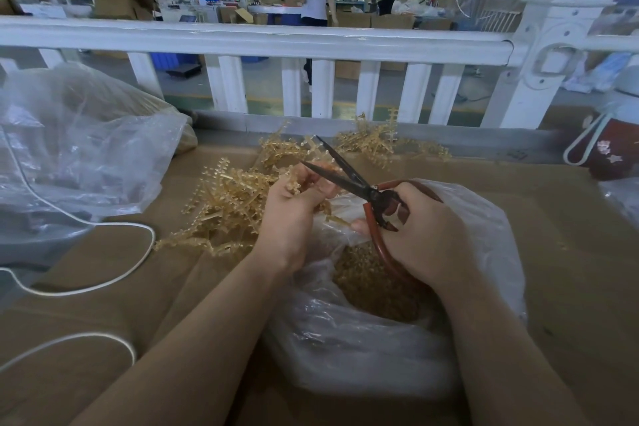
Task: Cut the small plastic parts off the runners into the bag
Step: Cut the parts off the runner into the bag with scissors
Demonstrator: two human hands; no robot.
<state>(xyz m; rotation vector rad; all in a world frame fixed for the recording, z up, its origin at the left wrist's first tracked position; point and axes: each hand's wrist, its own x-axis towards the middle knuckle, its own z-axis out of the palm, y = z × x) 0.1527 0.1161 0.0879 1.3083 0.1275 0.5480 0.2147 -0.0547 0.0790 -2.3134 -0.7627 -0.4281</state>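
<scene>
My left hand [294, 211] grips a yellowish translucent runner [297, 180] with small parts on it, held above the open clear plastic bag [345, 349]. My right hand [425, 232] holds red-handled scissors [349, 176], fingers through the loops, and the dark blades are spread apart around the runner's top. Inside the bag lies a heap of cut small parts [373, 287]. A pile of uncut runners [224, 207] lies on the cardboard to the left of my left hand, and more runners [373, 142] lie at the back.
A big clear bag [79, 149] stands at the left, with a white cord [114, 273] looping over the cardboard-covered table [570, 252]. A white railing [276, 41] runs along the far edge. A dark red pouch [612, 152] sits at the right. Two people stand beyond the railing.
</scene>
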